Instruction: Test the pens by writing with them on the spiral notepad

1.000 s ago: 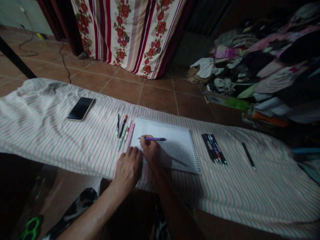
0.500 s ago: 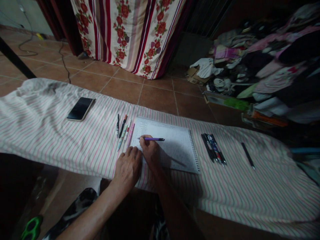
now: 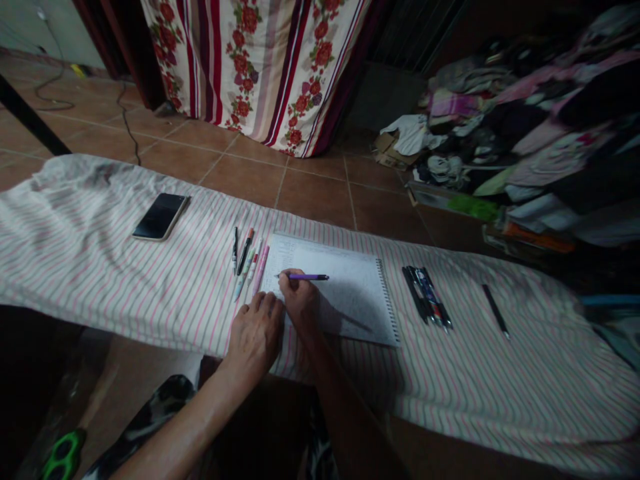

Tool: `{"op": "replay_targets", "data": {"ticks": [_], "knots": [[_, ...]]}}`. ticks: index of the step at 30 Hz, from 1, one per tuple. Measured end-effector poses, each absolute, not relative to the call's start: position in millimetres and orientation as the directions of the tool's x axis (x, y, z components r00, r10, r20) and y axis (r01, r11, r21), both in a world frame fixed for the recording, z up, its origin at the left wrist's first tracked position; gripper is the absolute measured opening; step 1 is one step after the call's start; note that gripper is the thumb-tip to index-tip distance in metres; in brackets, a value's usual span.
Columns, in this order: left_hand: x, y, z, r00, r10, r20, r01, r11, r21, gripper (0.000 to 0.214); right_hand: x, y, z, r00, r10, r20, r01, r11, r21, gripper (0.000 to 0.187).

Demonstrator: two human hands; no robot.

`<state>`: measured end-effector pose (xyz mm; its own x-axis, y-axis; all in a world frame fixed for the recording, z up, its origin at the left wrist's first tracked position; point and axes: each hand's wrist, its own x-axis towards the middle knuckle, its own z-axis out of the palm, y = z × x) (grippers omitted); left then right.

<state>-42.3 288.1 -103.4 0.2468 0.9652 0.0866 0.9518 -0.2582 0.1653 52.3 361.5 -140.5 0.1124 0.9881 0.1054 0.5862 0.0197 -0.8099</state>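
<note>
A spiral notebook (image 3: 350, 273) lies on the striped cloth, its wire binding on the right and small marks covering part of the page. My right hand (image 3: 299, 299) is closed around a purple pen (image 3: 313, 277), its tip against the page's left part. Flat at the notebook's lower left corner rests my left hand (image 3: 257, 327), fingers stretched out and holding nothing. Just beyond it lie several pens and markers, among them a pink pen (image 3: 261, 269) and a black marker with an orange end (image 3: 245, 251).
A phone (image 3: 161, 217) lies to the left on the striped cloth (image 3: 200, 293). Right of the notebook are a bundle of pens (image 3: 427, 297) and a single black pen (image 3: 496, 311). Behind hang a floral curtain (image 3: 250, 67) and a clothes heap (image 3: 505, 113).
Almost nothing differs. Both hands, the purple pen and the notebook hold nearly the same places; the view has shifted very slightly.
</note>
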Motion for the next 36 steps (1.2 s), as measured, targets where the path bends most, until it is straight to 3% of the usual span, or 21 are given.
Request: {"op": "replay_targets", "data": {"ticks": [7, 12, 15, 27, 36], "knots": [[-42, 287, -104, 0.245, 0.966, 0.081, 0.953, -0.255, 0.162, 0.021, 52, 362, -141, 0.123, 0.986, 0.110, 0.608, 0.013, -0.794, 0.025], [-43, 288, -105, 0.248, 0.964, 0.093, 0.953, -0.261, 0.156, 0.023, 54, 366, -145, 0.154, 0.987, 0.054, 0.314, 0.003, -0.949, 0.026], [-43, 288, -104, 0.250, 0.964, 0.093, 0.952, -0.262, 0.157, 0.022, 55, 366, -149, 0.170, 0.983, 0.073, 0.212, 0.036, -0.977, 0.027], [-42, 287, -99, 0.261, 0.956, 0.131, 0.942, -0.282, 0.183, 0.023, 62, 353, -114, 0.176, 0.970, 0.168, 0.293, 0.112, -0.950, 0.024], [-36, 287, -96, 0.196, 0.966, 0.170, 0.957, -0.226, 0.179, 0.019, 96, 354, -119, 0.120, 0.990, 0.071, 0.164, 0.050, -0.985, 0.024]]}}
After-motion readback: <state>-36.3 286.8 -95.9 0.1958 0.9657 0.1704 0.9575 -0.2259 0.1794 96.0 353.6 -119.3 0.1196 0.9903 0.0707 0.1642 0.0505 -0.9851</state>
